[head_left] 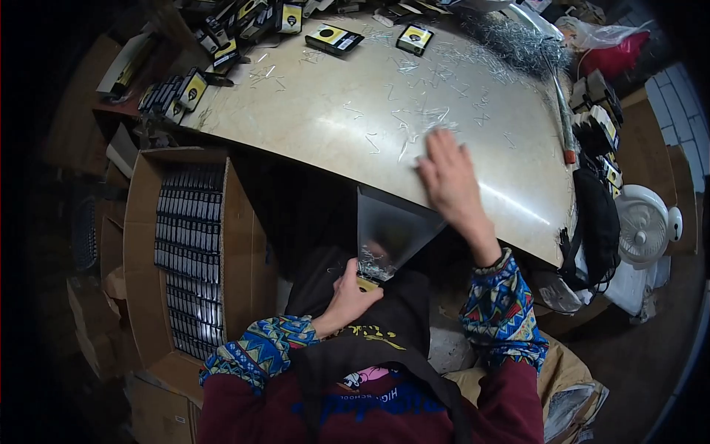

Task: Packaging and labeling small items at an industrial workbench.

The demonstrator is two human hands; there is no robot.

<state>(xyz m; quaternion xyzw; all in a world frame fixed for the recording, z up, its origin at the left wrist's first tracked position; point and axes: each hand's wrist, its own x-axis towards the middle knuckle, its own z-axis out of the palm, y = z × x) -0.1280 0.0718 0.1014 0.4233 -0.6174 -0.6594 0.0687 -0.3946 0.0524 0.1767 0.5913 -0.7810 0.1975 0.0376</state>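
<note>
Shadow hides the space beneath the glossy pale table (285,126), left of whose near edge a cardboard carton (140,222) holds rows of dark boxes (188,251), while a smooth grey tapering chute (384,222) hangs at that edge, the blurred right hand (452,189) spreads open, grasping nothing, over the tabletop, and the left hand (347,303) grips a mostly covered yellow item (367,285) below bent wires (374,264) in the chute's tip.

The left grip (346,300) holds a yellow box (367,284) (partly hidden) beneath a chute (390,222).
</note>
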